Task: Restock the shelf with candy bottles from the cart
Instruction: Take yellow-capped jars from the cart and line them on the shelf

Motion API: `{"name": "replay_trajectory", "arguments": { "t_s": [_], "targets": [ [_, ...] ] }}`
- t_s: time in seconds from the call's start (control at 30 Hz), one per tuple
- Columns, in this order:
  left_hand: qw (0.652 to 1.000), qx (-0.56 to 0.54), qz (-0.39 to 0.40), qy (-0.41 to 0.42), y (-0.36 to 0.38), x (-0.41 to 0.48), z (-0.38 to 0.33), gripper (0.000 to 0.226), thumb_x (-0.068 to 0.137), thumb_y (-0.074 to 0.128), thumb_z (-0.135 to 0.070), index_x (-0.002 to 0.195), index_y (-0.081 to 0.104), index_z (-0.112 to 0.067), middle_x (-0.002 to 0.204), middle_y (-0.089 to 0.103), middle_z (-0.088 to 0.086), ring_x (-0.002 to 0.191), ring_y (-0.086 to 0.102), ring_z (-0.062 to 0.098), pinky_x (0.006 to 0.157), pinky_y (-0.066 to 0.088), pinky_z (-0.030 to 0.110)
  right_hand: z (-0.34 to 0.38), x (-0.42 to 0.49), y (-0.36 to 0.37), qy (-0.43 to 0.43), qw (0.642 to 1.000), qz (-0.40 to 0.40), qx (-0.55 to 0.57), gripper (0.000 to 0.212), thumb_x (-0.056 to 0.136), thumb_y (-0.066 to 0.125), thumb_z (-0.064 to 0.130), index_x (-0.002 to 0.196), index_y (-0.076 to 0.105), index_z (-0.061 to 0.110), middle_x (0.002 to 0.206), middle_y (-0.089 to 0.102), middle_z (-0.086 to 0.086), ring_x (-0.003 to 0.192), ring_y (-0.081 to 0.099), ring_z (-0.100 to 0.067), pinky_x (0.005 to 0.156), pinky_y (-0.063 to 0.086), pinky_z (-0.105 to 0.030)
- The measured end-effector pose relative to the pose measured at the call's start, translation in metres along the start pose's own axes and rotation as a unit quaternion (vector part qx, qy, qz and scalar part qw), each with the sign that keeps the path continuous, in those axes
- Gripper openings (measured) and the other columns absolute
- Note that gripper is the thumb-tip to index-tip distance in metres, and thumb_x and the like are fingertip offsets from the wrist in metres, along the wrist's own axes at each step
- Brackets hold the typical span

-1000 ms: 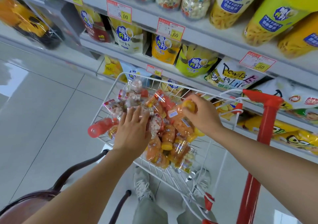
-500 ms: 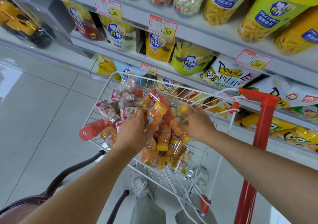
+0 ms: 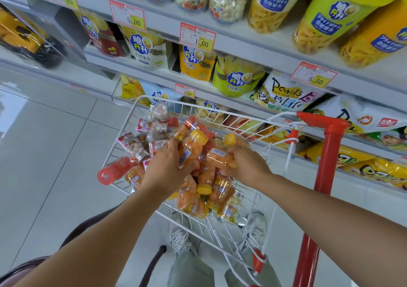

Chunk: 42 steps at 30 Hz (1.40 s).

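While both hands are down in the cart [image 3: 143,97], each is closed round one bottle from the heap [image 3: 198,198] of candy bottles. Your left hand [image 3: 166,170] has fingers and thumb curled round the lower body of the left bottle [image 3: 191,148], held just above the pile near the basket's middle. Your right hand [image 3: 246,165] wraps the right bottle [image 3: 220,160] just beside it, on the red-post side.

These look like small, rigid plastic bottles, light enough for one hand each. The glossy sleeves are probably slick, so grip round the body, not the cap. The heap is loose and may slide as you pull away.

The left bottle's long axis runs from your palm up and away. Its yellow cap faces the shelf [image 3: 242,44], tilted a little right. The right bottle seems to lie more across your palm. A yellow cap shows past your fingers toward the shelf, but it is not clear that it belongs to this bottle.
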<state>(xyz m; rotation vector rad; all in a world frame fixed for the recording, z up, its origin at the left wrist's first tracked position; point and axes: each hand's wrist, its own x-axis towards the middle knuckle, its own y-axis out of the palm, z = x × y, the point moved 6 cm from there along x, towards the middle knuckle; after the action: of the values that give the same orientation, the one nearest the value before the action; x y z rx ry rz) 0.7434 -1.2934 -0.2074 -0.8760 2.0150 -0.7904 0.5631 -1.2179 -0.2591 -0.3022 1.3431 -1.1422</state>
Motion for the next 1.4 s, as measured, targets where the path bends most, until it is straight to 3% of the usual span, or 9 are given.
{"name": "replay_trajectory", "arguments": {
  "t_s": [0.27,0.33,0.47,0.77,0.87,0.93,1.0,1.23,1.4],
  "targets": [
    [0.985,-0.078,-0.107,0.113,-0.094,-0.009,-0.08,0.03,0.091,0.064,-0.03,0.106,0.041,-0.018,0.078,0.049,-0.01,0.07,0.048,0.006,0.057,0.031,0.012,0.034,-0.063,-0.15,-0.15,0.939,-0.178,0.252,0.05,0.078,0.069,0.058,0.115,0.052,0.03,0.104,0.062,0.014,0.076,0.059,-0.004,0.066,0.045,-0.025],
    [0.972,-0.108,-0.152,0.146,-0.129,-0.014,-0.111,0.03,0.089,0.063,-0.033,0.104,0.039,-0.022,0.082,0.055,-0.008,0.073,0.055,0.011,0.06,0.034,0.016,0.038,-0.088,-0.197,-0.179,0.913,-0.239,0.278,0.043,0.078,0.071,0.054,0.11,0.052,0.033,0.1,0.061,0.017,0.083,0.061,-0.003,0.069,0.047,-0.024],
    [0.939,-0.124,-0.233,0.219,-0.193,-0.027,-0.18,0.036,0.079,0.046,-0.048,0.103,0.038,-0.023,0.079,0.055,-0.007,0.071,0.049,0.014,0.064,0.031,0.028,0.042,-0.145,-0.286,-0.24,0.84,-0.361,0.328,0.042,0.076,0.071,0.047,0.106,0.059,0.02,0.096,0.066,0.011,0.084,0.063,-0.009,0.069,0.051,-0.03],
    [0.88,-0.158,-0.284,0.347,-0.273,-0.05,-0.343,0.029,0.078,0.055,-0.038,0.101,0.041,-0.027,0.076,0.052,-0.016,0.067,0.049,-0.001,0.056,0.032,0.013,0.008,-0.24,-0.432,-0.289,0.721,-0.543,0.32,0.032,0.081,0.07,0.035,0.094,0.059,0.008,0.083,0.064,-0.006,0.069,0.054,-0.011,0.063,0.043,-0.019],
    [0.871,-0.148,-0.301,0.359,-0.28,-0.033,-0.388,0.032,0.079,0.055,-0.039,0.104,0.05,-0.02,0.093,0.05,-0.007,0.08,0.047,0.007,0.068,0.036,0.021,-0.032,-0.237,-0.468,-0.219,0.719,-0.587,0.3,0.033,0.084,0.066,0.044,0.093,0.059,0.014,0.089,0.062,-0.008,0.075,0.053,-0.01,0.069,0.044,-0.02],
    [0.878,-0.127,-0.306,0.346,-0.278,-0.015,-0.413,0.039,0.08,0.062,-0.041,0.107,0.055,-0.014,0.102,0.046,-0.003,0.093,0.048,0.016,0.075,0.036,0.024,-0.062,-0.224,-0.485,-0.182,0.729,-0.583,0.308,0.042,0.082,0.066,0.053,0.092,0.064,0.013,0.092,0.068,-0.007,0.085,0.063,-0.013,0.08,0.051,-0.033],
    [0.896,-0.106,-0.29,0.319,-0.272,0.005,-0.432,0.039,0.08,0.069,-0.037,0.109,0.057,-0.014,0.102,0.05,-0.001,0.097,0.05,0.021,0.073,0.033,0.025,-0.089,-0.215,-0.494,-0.145,0.739,-0.585,0.301,0.044,0.078,0.067,0.057,0.093,0.068,0.016,0.088,0.072,-0.002,0.086,0.068,-0.018,0.08,0.053,-0.042],
    [0.932,-0.043,-0.235,0.273,-0.251,0.047,-0.474,0.041,0.077,0.074,-0.039,0.106,0.058,-0.015,0.101,0.062,0.003,0.094,0.059,0.025,0.073,0.043,0.033,-0.134,-0.208,-0.506,-0.062,0.759,-0.6,0.243,0.044,0.072,0.068,0.059,0.088,0.071,0.019,0.079,0.07,0.003,0.076,0.065,-0.015,0.073,0.053,-0.041],
    [0.933,-0.047,-0.217,0.284,-0.244,0.061,-0.499,0.036,0.077,0.075,-0.032,0.1,0.059,-0.01,0.097,0.063,0.005,0.091,0.059,0.027,0.07,0.04,0.032,-0.146,-0.202,-0.518,-0.013,0.776,-0.603,0.186,0.048,0.076,0.067,0.062,0.092,0.068,0.017,0.082,0.069,0.0,0.079,0.063,-0.017,0.071,0.051,-0.035]
  ]
}}
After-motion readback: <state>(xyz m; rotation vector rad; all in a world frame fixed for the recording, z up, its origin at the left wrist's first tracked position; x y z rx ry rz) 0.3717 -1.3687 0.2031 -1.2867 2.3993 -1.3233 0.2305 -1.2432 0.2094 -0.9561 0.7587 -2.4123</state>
